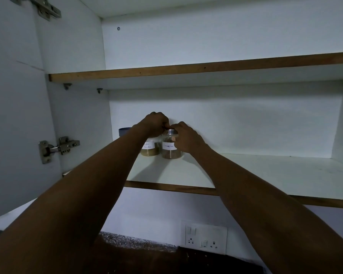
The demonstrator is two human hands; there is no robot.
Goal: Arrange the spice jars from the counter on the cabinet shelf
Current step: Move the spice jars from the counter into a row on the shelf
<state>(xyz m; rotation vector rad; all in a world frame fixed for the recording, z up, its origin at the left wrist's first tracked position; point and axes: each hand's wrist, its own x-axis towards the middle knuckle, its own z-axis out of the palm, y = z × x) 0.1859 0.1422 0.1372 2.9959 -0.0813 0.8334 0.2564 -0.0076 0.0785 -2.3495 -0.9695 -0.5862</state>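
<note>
Two glass spice jars stand side by side at the back left of the lower cabinet shelf [246, 171]. The left jar [150, 150] holds yellow-brown powder and has a white label. The right jar [170, 149] holds brown spice, carries a label reading cinnamon, and has a silver lid. My left hand [155, 123] is closed over the top of the left jar. My right hand [186, 138] grips the cinnamon jar from its right side, fingers at the lid. A dark blue lid [124, 131] of another container peeks out behind my left forearm.
The upper shelf [186, 69] runs above. An open cabinet door with a metal hinge [57, 148] stands at the left. Below the cabinet are a white wall socket plate [205, 237] and a speckled counter edge [131, 241].
</note>
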